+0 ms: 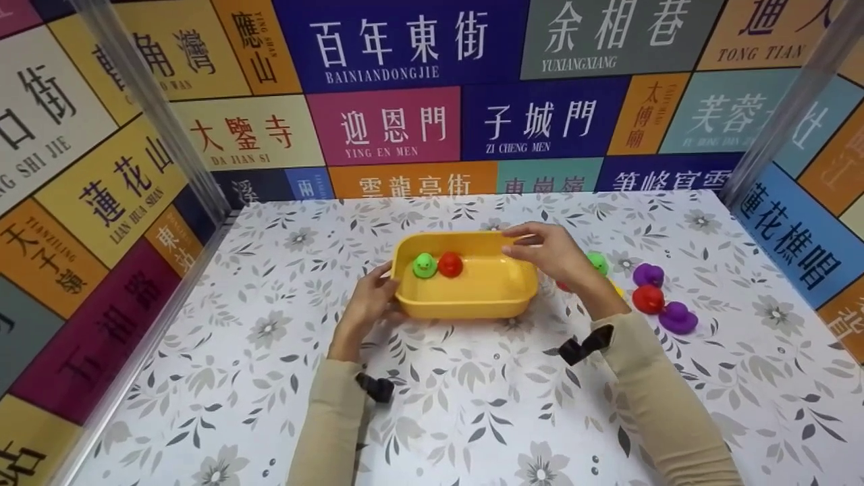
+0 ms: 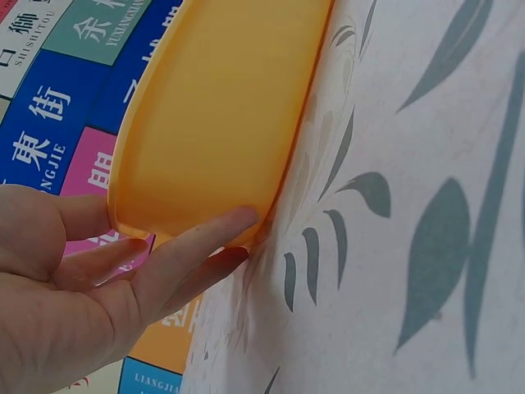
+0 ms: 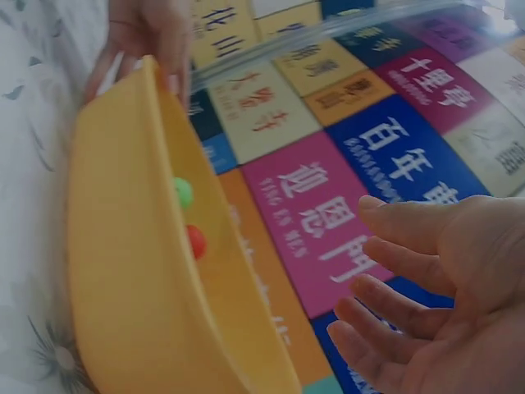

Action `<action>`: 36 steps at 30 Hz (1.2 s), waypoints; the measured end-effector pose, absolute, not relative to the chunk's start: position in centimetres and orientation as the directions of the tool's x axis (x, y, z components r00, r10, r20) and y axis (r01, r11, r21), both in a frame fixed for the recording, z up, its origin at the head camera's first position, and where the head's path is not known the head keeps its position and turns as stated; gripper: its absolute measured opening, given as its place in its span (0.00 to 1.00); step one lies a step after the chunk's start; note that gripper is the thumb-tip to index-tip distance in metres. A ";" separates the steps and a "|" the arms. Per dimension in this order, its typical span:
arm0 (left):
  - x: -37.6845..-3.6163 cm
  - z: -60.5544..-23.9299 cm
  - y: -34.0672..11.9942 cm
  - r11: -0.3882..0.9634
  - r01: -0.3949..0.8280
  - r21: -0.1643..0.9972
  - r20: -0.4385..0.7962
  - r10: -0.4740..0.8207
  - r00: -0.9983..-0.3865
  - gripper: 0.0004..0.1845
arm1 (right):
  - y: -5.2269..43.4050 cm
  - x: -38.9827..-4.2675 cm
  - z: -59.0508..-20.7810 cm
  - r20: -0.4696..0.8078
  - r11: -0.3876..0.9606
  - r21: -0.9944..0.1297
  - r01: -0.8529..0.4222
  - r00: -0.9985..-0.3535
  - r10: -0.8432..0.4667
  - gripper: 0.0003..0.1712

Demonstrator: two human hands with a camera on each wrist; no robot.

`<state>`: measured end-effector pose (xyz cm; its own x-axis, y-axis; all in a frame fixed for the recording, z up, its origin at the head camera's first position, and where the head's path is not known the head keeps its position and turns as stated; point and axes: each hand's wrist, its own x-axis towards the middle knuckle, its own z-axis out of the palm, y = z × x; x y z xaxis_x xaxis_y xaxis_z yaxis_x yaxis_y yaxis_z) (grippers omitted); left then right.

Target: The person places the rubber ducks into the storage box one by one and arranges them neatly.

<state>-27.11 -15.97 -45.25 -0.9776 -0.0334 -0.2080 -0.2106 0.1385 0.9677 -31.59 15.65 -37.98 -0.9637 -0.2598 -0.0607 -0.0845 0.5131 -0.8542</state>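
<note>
A yellow plastic tub (image 1: 466,308) with rounded corners stands on the table. Inside, near its left end, a green rubber duck (image 1: 424,266) and a red rubber duck (image 1: 450,264) sit side by side. My left hand (image 2: 90,304) holds the tub's left end, thumb at the rim and a finger low against the wall near the base. Over the tub's right back corner in the head view is my right hand (image 1: 550,250). The right wrist view has this hand (image 3: 443,287) apart from the tub, fingers loosely bent with nothing in them.
To the right lie more ducks: two purple ones (image 1: 677,318), a red one (image 1: 649,299) and a green one (image 1: 597,262), with red and yellow pieces partly hidden behind my right hand. Panels with street names (image 1: 398,125) wall off the table's back and sides.
</note>
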 end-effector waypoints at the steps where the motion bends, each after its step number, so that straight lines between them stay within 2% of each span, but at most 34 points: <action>1: -27.1 -45.3 -16.0 0.134 -0.211 0.968 -0.209 -0.034 -0.977 0.29 | 16.3 -31.4 -37.8 -0.052 0.512 -0.854 -0.088 -0.966 -0.252 0.27; 11: -27.0 -45.2 -16.1 0.118 -0.230 0.966 -0.228 -0.031 -0.973 0.29 | 22.8 -30.5 -37.1 -0.077 0.544 -0.839 -0.011 -0.987 -0.138 0.38; 19: -27.2 -45.3 -16.1 0.129 -0.237 0.963 -0.234 -0.033 -0.972 0.29 | 27.7 -30.8 -37.9 -0.120 0.507 -0.860 0.061 -0.989 -0.085 0.42; 28: -27.1 -44.9 -16.1 0.140 -0.224 0.965 -0.220 -0.041 -0.975 0.29 | 33.6 -31.1 -40.2 -0.041 0.437 -0.898 0.051 -0.999 0.031 0.43; 36: -27.1 -45.0 -16.0 0.142 -0.239 0.961 -0.235 -0.042 -0.971 0.29 | 37.1 -30.8 -42.1 -0.125 0.428 -0.893 0.142 -0.990 0.069 0.45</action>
